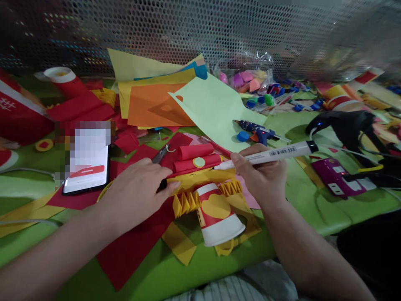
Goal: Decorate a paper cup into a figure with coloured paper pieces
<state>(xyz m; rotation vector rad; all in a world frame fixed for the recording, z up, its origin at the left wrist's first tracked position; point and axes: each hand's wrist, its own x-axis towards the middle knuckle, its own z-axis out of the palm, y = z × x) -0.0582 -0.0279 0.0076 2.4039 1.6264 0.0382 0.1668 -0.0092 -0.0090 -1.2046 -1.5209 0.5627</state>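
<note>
A figure made from a paper cup (216, 209) lies on its side. It has a yellow paper head (200, 177), a rolled red paper hat (196, 156) with a pale round disc, and yellow accordion-folded arms. My left hand (140, 192) is closed on the head's left side, and a black marker cap (162, 184) shows at its fingers. In my right hand (261, 175) is a white marker (275, 153), its tip at the yellow head, where a thin dark curved line shows. Whether the tip touches the paper I cannot tell.
A phone (87, 163) stands at the left. Scissors (161, 154) lie behind my left hand. Coloured paper sheets (156, 100) and a blue glue gun (257, 130) are further back. A purple power strip (340, 175) with cables is at the right. A perforated metal panel (188, 25) closes the back.
</note>
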